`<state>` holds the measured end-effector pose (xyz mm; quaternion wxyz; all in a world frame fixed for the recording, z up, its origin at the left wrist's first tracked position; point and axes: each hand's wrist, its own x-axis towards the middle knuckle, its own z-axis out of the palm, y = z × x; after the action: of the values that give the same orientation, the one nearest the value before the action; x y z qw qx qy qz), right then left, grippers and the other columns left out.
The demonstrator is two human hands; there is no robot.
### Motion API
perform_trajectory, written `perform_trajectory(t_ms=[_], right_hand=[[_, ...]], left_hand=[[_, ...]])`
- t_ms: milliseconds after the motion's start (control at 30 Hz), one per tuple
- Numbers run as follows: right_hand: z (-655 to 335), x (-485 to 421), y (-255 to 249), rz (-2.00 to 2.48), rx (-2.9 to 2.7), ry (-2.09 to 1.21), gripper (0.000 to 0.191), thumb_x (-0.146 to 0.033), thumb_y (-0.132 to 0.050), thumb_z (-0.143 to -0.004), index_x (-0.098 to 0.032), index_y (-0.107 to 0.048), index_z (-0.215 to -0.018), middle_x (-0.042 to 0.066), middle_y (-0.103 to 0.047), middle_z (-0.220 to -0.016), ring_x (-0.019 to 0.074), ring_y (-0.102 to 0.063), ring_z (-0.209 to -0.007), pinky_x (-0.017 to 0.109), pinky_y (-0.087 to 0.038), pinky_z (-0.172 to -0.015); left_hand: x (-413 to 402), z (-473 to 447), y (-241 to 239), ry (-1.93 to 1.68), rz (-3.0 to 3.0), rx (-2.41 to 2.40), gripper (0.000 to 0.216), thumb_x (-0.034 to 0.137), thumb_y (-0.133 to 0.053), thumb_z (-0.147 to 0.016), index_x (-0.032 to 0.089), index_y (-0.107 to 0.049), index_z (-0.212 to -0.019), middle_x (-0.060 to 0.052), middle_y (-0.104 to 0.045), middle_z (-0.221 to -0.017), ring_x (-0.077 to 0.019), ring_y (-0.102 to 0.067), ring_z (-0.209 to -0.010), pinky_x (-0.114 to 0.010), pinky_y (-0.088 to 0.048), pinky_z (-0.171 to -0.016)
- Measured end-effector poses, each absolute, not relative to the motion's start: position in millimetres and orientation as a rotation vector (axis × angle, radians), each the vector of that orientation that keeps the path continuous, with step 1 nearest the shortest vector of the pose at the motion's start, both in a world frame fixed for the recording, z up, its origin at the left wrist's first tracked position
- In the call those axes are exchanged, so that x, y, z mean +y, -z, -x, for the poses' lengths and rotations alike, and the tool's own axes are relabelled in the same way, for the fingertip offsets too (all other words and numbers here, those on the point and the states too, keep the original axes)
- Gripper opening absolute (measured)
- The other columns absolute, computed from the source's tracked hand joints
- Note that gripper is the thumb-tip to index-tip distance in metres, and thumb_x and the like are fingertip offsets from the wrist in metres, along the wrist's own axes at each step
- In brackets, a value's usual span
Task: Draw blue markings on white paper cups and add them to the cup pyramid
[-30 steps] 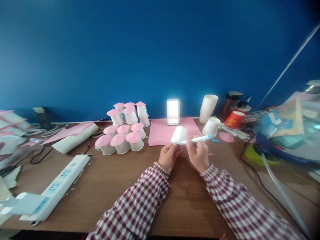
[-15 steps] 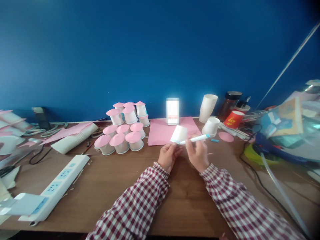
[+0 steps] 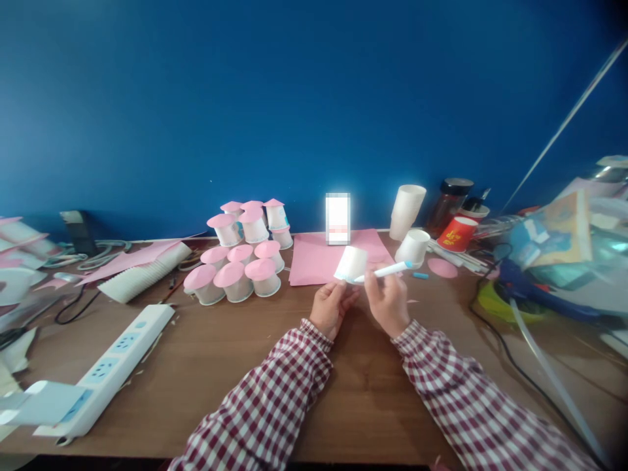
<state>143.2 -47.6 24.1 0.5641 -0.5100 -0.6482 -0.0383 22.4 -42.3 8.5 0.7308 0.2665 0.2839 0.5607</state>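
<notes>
My left hand (image 3: 332,309) is closed on the rim of a small white paper cup (image 3: 351,264), held tilted above the wooden table (image 3: 216,366). My right hand (image 3: 386,302) grips a white marker pen (image 3: 384,271) with a blue end, its tip resting against the cup's lower edge. A small blue pen cap (image 3: 420,275) lies just right of the hands. Behind the cup lies a pink paper sheet (image 3: 314,258). Both forearms wear red and white checked sleeves.
Several white cups with pink paper tops (image 3: 240,271) cluster at left centre. A lying stack of white cups (image 3: 147,273), a power strip (image 3: 105,369), an upright phone (image 3: 337,218), more white cups (image 3: 407,209), a red cup (image 3: 457,233) and a pink disc (image 3: 442,267) surround the hands. Clutter and cables fill the right side.
Hardly anything differs. The pen has tilted a little and my hands shifted slightly on the cup; the view drifted a touch.
</notes>
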Motion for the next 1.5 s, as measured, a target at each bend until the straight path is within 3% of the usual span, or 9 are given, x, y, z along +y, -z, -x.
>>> perform_trajectory(t_ms=[1500], right_hand=[[-146.4,-45.7,-24.0,1.255,-1.475,0.108,0.017,-0.030,-0.047,-0.086,-0.017,-0.055,-0.079,0.004,-0.061,-0.066,0.0171,-0.056,-0.059,0.029,-0.044,-0.058]], left_hand=[[-44.9,-21.8,-10.9,-1.239,-0.512,0.616,0.021,0.026,-0.074,-0.065,0.010,-0.062,-0.072,-0.006,-0.068,-0.080,-0.0146,-0.064,-0.079,-0.027,-0.049,-0.078]])
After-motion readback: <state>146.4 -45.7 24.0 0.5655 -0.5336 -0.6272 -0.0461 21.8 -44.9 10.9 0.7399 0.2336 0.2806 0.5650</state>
